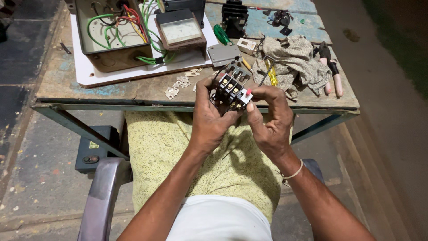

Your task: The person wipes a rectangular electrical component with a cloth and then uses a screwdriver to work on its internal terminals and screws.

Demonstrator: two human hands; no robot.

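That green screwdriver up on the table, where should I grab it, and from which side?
Grab the green screwdriver by its fat green handle, coming down from above. It lies flat on the white board, and the handle is the only part in view. The black part sits close on its right, so put your fingers across the handle from the open left side, probably.

contactor [232, 89]: black, red button | wires [102, 33]: green, red | cloth [196, 151]: yellow speckled
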